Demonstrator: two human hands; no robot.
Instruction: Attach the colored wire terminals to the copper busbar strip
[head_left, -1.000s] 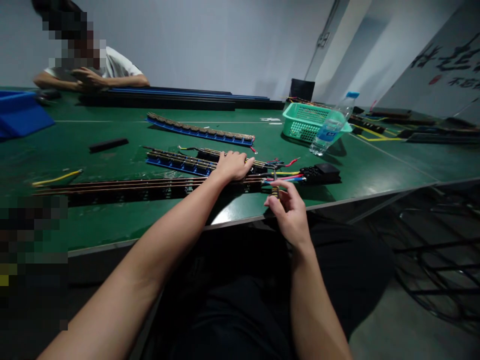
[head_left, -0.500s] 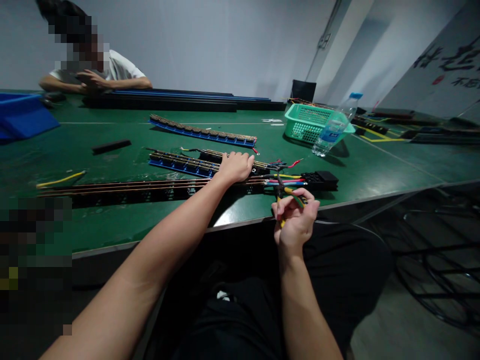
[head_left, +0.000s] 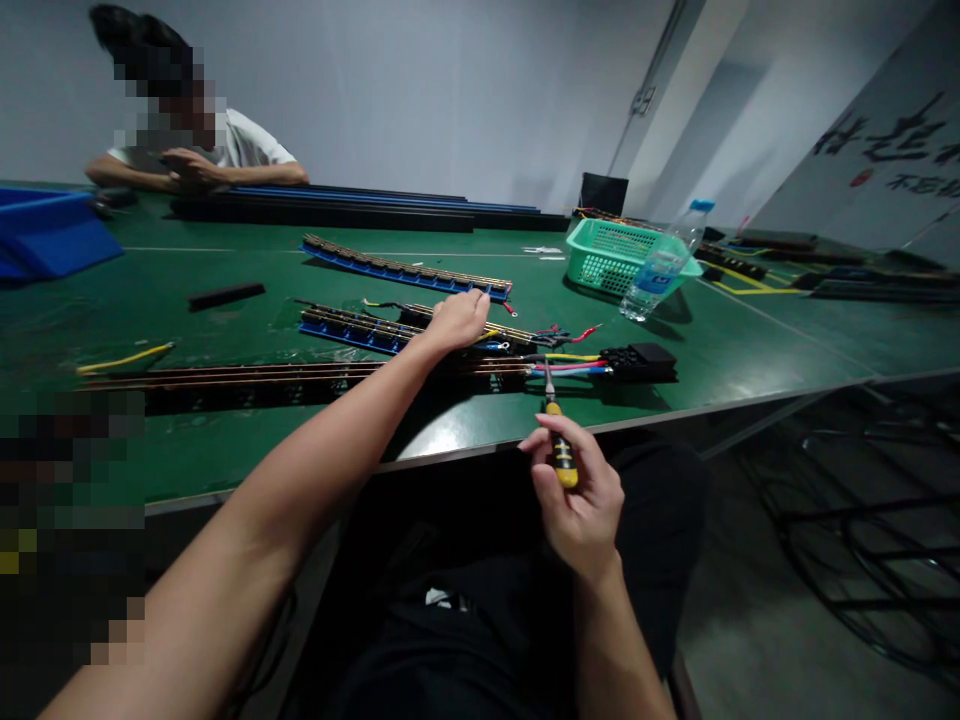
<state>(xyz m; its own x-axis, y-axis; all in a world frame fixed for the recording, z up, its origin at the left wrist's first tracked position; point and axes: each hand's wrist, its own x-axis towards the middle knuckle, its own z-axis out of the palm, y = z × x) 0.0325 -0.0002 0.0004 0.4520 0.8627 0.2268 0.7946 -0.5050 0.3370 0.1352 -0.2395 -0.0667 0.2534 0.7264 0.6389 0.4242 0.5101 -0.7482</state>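
My right hand [head_left: 585, 495] is closed around pliers [head_left: 566, 472] with yellow-and-black handles. Their metal jaws point away from me, at the yellow, red and blue wires [head_left: 576, 368] by the black end block of a long black rail [head_left: 247, 380] with copper-coloured rods. Over the shorter strips behind that rail, my left hand [head_left: 461, 320] is closed; what its fingers hold is hidden. Beneath and beside it lie a blue strip with brass rods [head_left: 349, 330] and a black strip [head_left: 517, 332] with loose wires ending in ring terminals. Another blue strip [head_left: 405, 268] lies farther back.
Across the green table [head_left: 247, 450] a person [head_left: 247, 150] leans on its far edge behind long black and blue rails [head_left: 360, 208]. A green basket [head_left: 600, 262] and a water bottle [head_left: 660, 270] stand at right, a blue bin [head_left: 52, 235] at left. A black bar [head_left: 226, 296] lies nearby.
My right hand has drawn back toward me and turned, its pliers' handles now closer together. My left hand has shifted slightly left and back, its fingers more closed.
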